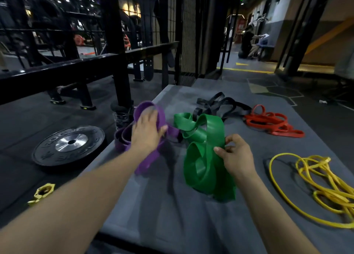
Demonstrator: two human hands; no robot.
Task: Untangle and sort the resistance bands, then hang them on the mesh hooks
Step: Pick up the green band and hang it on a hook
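Gym floor, dark rubber, w/ a grey padded platform (pixel 172 205) filling the foreground; nearest on it, at the right edge, a loose tangle of thin yellow resistance bands (pixel 314 188); just left of centre-right, the wide green resistance band (pixel 206 158) stands up in folded loops, lower end lying on the pad; right hand (pixel 236 156) pinches its right edge betw. thumb and curled fingers, so it's holding the green band; left hand (pixel 147 133) lies flat, fingers straight and spread, pressing on the purple resistance band (pixel 149 158), not gripping; purple loops bunch at the platform's left edge and one strip runs under the forearm toward the viewer; hand a bit motion-blurred. Off the platform to the left, a yellow barbell collar (pixel 43 192) on the floor, then a black Rogue bumper plate (pixel 69 144) lying flat. Further back on the pad, black resistance bands (pixel 220 106) in a heap, w/ red resistance bands (pixel 272 123) touching them on the right. Beyond, a black steel rack (pixel 118 62) and a black mesh panel (pixel 186 33) upright behind the platform; a person crouches far off in the corridor, right.
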